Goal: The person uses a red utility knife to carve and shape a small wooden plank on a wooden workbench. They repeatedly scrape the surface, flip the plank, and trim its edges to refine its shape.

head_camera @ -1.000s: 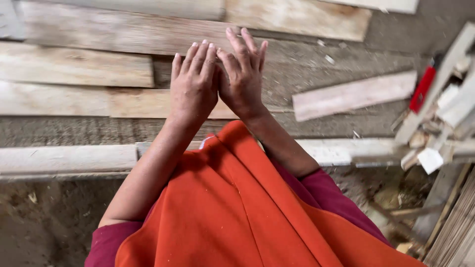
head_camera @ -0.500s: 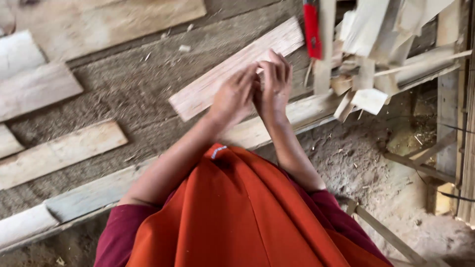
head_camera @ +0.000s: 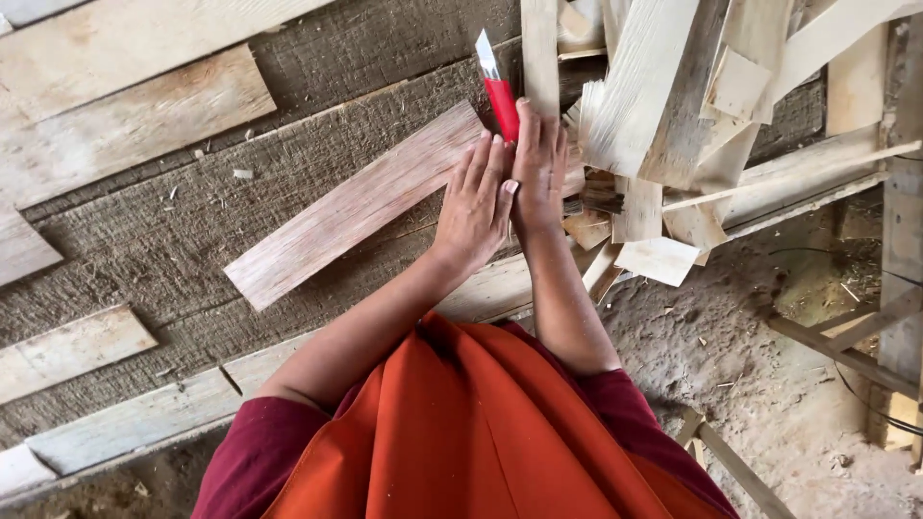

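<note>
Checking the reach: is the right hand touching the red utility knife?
Cannot tell. In the head view the right hand fingertips overlap the red utility knife base, so no contact or gap shows plainly.

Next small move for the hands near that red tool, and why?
Probably reach the right hand a little further forward to close on the red-handled tool. Its fingertips already lie at the handle's near end, but nothing is gripped. The left hand lies flat against the right over the long wood strip, holding nothing. The tool rests at the edge of the scrap wood pile.
</note>
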